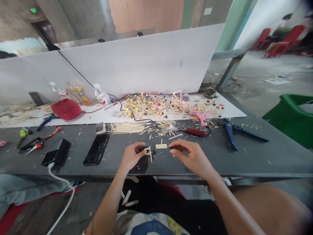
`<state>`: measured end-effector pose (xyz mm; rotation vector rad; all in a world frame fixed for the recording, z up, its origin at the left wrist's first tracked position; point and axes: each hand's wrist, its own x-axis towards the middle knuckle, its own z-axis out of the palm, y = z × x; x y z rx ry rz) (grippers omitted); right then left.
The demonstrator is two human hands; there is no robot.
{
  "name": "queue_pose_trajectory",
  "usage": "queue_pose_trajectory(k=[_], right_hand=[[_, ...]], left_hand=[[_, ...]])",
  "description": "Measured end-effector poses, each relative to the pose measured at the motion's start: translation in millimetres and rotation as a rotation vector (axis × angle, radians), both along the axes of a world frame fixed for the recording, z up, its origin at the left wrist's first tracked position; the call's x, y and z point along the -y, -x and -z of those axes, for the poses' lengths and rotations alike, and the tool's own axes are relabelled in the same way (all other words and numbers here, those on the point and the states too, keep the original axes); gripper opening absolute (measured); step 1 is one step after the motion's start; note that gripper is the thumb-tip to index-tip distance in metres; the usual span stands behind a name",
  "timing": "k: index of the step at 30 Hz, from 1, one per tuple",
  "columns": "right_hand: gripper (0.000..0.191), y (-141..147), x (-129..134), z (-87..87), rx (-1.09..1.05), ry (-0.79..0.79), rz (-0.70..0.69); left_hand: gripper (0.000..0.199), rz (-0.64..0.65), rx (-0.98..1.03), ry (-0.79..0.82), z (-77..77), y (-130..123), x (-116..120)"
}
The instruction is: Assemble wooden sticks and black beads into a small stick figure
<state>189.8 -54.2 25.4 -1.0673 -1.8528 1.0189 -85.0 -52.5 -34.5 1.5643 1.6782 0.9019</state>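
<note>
- Over the dark worktop (246, 160), the left hand (131, 156) pinches a small dark piece (140, 149) firmly, steadying it
- The right hand (192, 158), half closed, grips a dark item (178, 148)
- Between them, a wooden stick frame (161, 146) lies within easy reach

the tabletop (244, 160) by my hands looks like matt dark grey metal, gritty with wood crumbs. at twelve o'clock, the pale sticks (128, 128) are bare, unvarnished wood, and the white panel (137, 65) behind them is smooth and matt. at one o'clock, the pliers (231, 132) have glossy blue plastic handles. at ten o'clock, my phone (96, 149) is glossy black glass, and at eleven, the bottle (102, 97) is thin, clear plastic.
</note>
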Motion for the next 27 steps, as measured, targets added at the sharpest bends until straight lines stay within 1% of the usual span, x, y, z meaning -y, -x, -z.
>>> queue_pose_trajectory(k=[4, 7, 10, 13, 16, 19, 21, 22, 25, 27], right_hand=[[0.019, -2, 0, 1.3, -0.002, 0.007, 0.009], [0.019, -3, -1, 0.9, -0.016, 0.007, 0.017], [0.018, -2, -1, 1.0, -0.063, 0.020, 0.033], [0.021, -2, -2, 1.6, -0.126, 0.028, 0.062], [0.023, -3, -4, 2.0, -0.199, 0.025, 0.093], [0.024, -4, -6, 1.5, -0.249, -0.013, 0.144], [0.022, -5, -7, 0.7, -0.269, -0.046, 0.192], [0.021, -6, -8, 0.6, -0.277, -0.061, 0.218], [0.024, -4, -10, 2.7, -0.303, -0.103, 0.289], [0.026, -2, -13, 6.7, -0.317, -0.131, 0.324]], left_hand=[[0.029, -0.004, 0.141, -0.052, 2.1, -6, 0], [0.031, 0.000, 0.195, -0.143, -5.1, -9, 4], [0.033, 0.029, 0.202, -0.239, -21.0, -13, 6], [0.031, 0.131, 0.250, -0.321, -40.0, -20, 3], [0.031, 0.247, 0.350, -0.346, -56.8, -29, -10], [0.030, 0.332, 0.441, -0.309, -66.9, -44, -33], [0.031, 0.376, 0.525, -0.264, -67.5, -56, -51], [0.031, 0.377, 0.591, -0.251, -65.7, -62, -60], [0.034, 0.328, 0.789, -0.202, -53.9, -79, -80], [0.035, 0.285, 0.873, -0.172, -44.3, -87, -84]])
